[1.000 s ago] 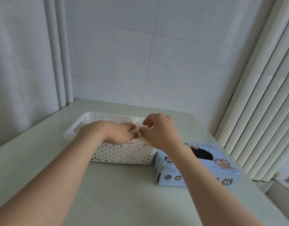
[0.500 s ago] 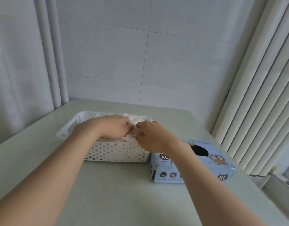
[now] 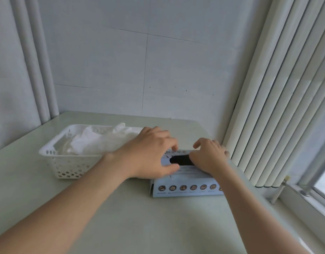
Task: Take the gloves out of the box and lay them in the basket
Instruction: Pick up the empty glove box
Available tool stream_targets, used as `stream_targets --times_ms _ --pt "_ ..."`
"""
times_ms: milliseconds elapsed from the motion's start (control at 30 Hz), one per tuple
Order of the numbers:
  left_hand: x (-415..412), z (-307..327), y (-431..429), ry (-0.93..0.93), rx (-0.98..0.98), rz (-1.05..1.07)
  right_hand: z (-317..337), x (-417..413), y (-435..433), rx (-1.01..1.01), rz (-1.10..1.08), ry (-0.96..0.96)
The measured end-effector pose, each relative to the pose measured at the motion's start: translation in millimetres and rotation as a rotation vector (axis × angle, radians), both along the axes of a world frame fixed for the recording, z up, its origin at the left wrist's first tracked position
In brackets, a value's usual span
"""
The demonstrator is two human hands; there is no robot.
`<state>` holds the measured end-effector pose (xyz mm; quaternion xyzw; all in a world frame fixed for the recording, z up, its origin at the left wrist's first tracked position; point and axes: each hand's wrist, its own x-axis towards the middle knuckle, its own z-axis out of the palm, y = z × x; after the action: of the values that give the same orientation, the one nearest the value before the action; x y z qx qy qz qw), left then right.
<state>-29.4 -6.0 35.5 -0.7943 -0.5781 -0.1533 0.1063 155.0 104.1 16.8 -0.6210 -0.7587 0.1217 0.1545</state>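
White, thin gloves lie heaped in the white perforated basket at the left of the table. To its right stands the light-blue glove box, with a dark oval slot in its top. My left hand rests on the box's left end, fingers spread, thumb on the top panel. My right hand lies over the slot's right end, its fingers bent across the far edge. Neither hand shows a glove. The inside of the slot is dark.
The pale green table meets a tiled wall at the back. Vertical blinds hang close to the box on the right, with a window sill below them. A curtain hangs at the left.
Both hands left the basket, where they had been handling a white glove, and moved right onto the box. The glove now lies in the basket. The view has shifted right.
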Motion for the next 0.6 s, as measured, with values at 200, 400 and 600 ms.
stream_targets --times_ms 200,400,600 --pt "14.8 -16.2 1.9 0.124 -0.123 0.050 -8.1 30.8 4.9 -0.010 -0.038 0.147" --pt "22.4 -18.4 3.3 0.087 -0.009 0.049 -1.5 41.5 5.8 0.119 -0.048 0.508" --pt "21.9 -21.3 4.9 0.069 -0.055 0.132 1.3 53.7 8.4 0.309 -0.123 0.626"
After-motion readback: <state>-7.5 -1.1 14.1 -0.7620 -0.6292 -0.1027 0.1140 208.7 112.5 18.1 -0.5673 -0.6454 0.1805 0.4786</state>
